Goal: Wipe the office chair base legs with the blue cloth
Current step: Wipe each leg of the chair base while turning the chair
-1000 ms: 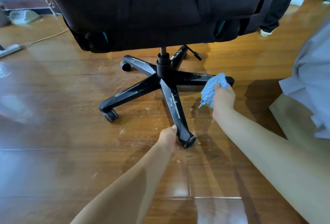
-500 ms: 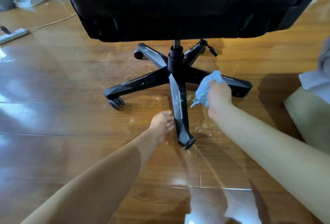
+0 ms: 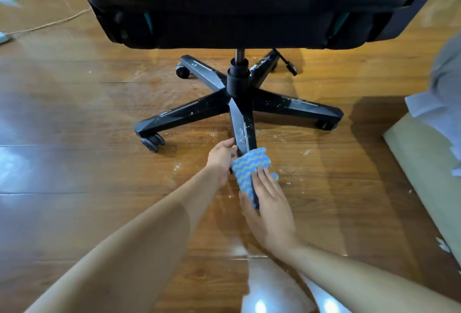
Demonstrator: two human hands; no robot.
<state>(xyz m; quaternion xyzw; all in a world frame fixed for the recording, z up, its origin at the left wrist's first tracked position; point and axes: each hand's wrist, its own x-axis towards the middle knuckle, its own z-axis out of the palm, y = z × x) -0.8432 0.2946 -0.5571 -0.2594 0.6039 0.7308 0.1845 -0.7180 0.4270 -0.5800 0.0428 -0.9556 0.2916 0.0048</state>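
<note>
Cloth sits under our right hand, draped over the outer end of the near leg of the chair base. We press it down with the fingers laid flat and fairly close together on top, the thumb tucked against the cloth's lower left edge; blue fabric with pale wavy stripes shows ahead of the fingertips and to their left. Our left hand is just to the left of the right one, curled around the side of the same leg, fingers touching the black plastic beside the cloth. Ahead of both hands the leg runs up to the hub, and its top shows white specks and streaks. The other legs fan out beyond: one to the far left with a caster, one to the far right, two behind the column. White flecks dot the wood floor to the right of the right hand. The seat looms above everything.
</note>
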